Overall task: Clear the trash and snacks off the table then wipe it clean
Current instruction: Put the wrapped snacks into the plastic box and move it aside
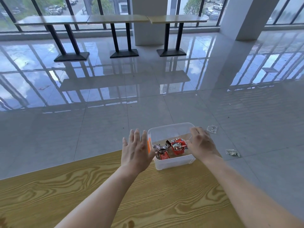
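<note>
I have just one view, from the camera worn on the person's head. It faces forward and down across the wooden surface (49, 195), whose far edge runs slantwise through the lower frame. The left forearm (102, 191) and right forearm (238, 186) reach in from the bottom, close under the lens. The wide angle bends straight lines. Beyond the far edge, the view takes in the tiled floor (98, 120) and the windows (49, 7) opposite.

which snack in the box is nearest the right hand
The red packet with the white print, beside the right hand; the dark brown packet and the orange packet lie further left.
</note>
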